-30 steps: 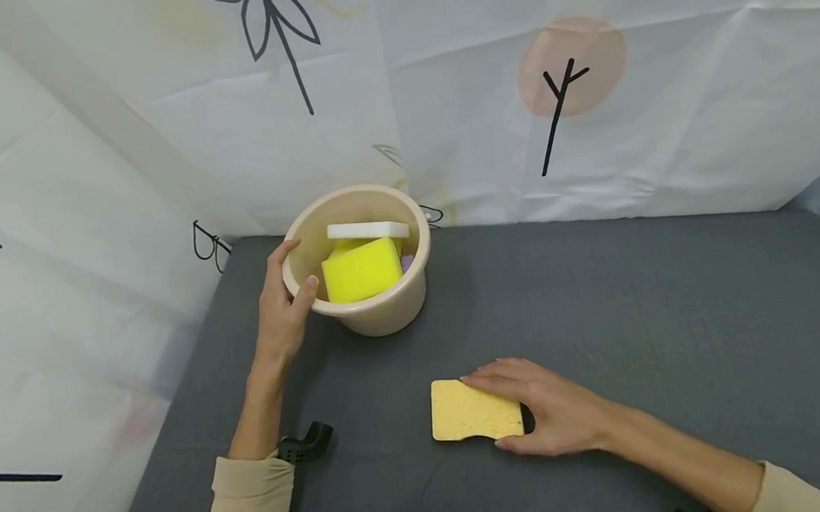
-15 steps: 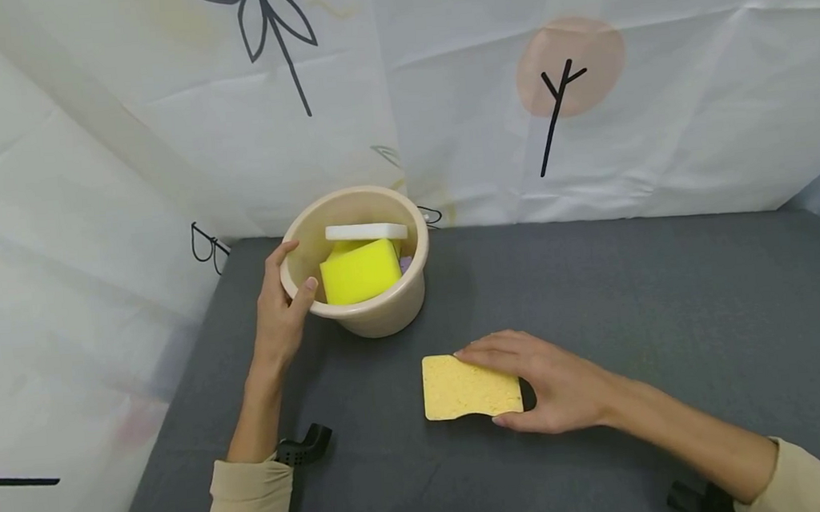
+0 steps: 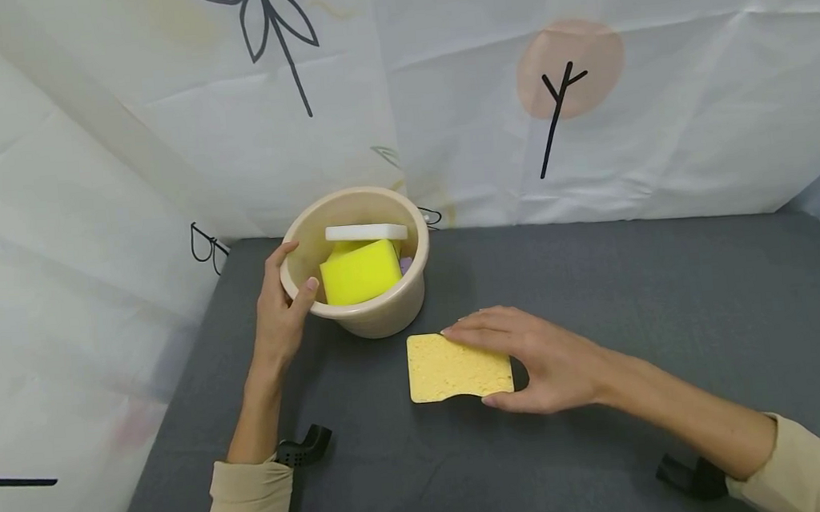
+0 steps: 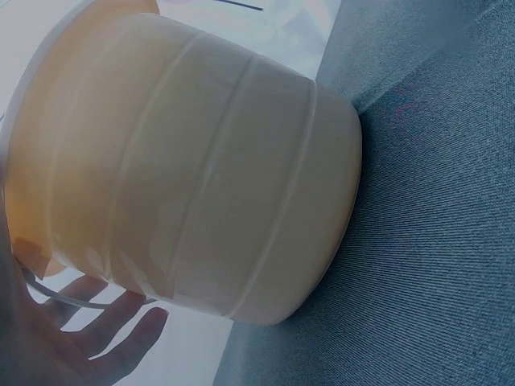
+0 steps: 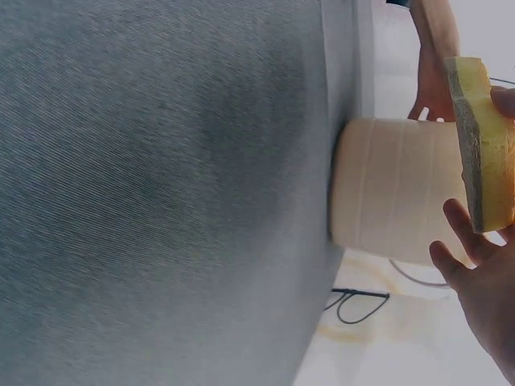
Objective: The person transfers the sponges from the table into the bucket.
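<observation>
A pale yellow sponge [image 3: 455, 369] with a notched edge is pinched by my right hand [image 3: 541, 358], thumb on the near edge and fingers on the far one. In the right wrist view the sponge [image 5: 483, 153] is held above the table and shows a greyish layer on one face. My left hand [image 3: 280, 310] grips the left rim of a cream bucket [image 3: 386, 318], its thumb over the rim; the left wrist view has its other fingers beside the wall. Inside the bucket lie a bright yellow sponge [image 3: 361, 274], a white block [image 3: 366, 232] and a partly hidden purple piece [image 3: 406, 264].
The bucket stands on a dark grey cloth-covered table [image 3: 644, 294], close to the back edge. Behind it hangs a white patterned curtain [image 3: 474, 154]. Black wrist camera mounts [image 3: 305, 445] stick out from both forearms.
My right hand has moved away from me and slightly left, bringing the pale yellow sponge closer to the bucket. The left hand and the bucket have stayed almost in place.
</observation>
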{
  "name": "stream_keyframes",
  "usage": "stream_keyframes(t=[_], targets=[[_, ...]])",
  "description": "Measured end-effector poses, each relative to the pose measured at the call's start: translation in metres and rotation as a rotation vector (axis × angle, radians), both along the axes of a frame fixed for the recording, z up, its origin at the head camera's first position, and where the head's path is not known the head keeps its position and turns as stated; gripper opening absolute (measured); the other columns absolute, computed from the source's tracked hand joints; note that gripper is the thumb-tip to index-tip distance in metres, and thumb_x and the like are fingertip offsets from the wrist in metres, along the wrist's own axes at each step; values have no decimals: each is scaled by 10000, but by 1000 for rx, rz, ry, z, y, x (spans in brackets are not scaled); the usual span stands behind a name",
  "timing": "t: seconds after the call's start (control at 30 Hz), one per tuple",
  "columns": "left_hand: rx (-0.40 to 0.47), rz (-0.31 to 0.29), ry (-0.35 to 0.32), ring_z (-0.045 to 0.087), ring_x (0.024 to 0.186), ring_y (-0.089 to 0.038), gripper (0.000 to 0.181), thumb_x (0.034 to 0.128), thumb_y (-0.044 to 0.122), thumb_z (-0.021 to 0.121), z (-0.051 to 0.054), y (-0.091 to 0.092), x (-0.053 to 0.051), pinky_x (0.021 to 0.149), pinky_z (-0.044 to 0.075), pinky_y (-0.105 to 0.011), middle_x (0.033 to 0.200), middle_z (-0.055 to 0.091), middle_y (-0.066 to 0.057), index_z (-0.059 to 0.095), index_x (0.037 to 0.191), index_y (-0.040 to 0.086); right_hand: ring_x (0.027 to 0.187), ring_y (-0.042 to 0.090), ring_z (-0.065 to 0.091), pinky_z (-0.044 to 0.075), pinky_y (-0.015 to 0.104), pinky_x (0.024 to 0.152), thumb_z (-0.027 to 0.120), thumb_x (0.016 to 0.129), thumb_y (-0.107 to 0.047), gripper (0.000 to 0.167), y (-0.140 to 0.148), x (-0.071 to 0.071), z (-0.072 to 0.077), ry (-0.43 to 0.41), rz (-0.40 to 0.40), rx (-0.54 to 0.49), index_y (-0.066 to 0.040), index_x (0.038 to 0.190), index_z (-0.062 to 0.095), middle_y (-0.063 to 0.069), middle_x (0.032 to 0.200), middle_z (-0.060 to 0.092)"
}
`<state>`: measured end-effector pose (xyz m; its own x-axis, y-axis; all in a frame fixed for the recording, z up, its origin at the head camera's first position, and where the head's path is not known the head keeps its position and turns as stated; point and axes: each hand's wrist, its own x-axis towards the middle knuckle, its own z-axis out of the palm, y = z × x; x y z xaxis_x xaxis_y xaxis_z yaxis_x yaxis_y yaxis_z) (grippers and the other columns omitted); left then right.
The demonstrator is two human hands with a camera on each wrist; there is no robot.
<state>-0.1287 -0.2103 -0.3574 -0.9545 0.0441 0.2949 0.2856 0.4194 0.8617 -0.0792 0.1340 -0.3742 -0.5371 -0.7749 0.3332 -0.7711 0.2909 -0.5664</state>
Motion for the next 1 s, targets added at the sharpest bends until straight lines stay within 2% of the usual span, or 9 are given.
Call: stream_keyframes(t=[0.27, 0.63, 1.0], targets=[[-14, 9, -1, 536, 1116, -368, 603, 930, 115, 539, 0, 0, 1, 796, 444, -116, 1463, 380, -291, 342, 1480, -39, 1327, 186, 456, 338, 393, 1091, 775, 837, -262, 707, -4, -11, 13, 37, 26, -42, -100, 1463, 490, -17, 1437, 521], [-2, 0, 9, 520, 1149, -438, 605, 928, 108, 544, -1, 1, 0, 809, 445, -109, 1490, 351, -280, 340, 1476, -48, 1323, 193, 454, 358, 401, 1075, 769, 852, -292, 705, -8, -22, 25, 60, 38, -60, -105, 1469, 485, 0, 1436, 518], [2, -3, 4, 524, 1131, -407, 598, 933, 91, 545, -1, 1, 0, 801, 449, -117, 1494, 349, -278, 339, 1477, -45, 1311, 186, 469, 362, 388, 1072, 766, 853, -290, 684, -16, -35, 40, 109, 54, -100, -80, 1450, 505, 9, 1419, 538]])
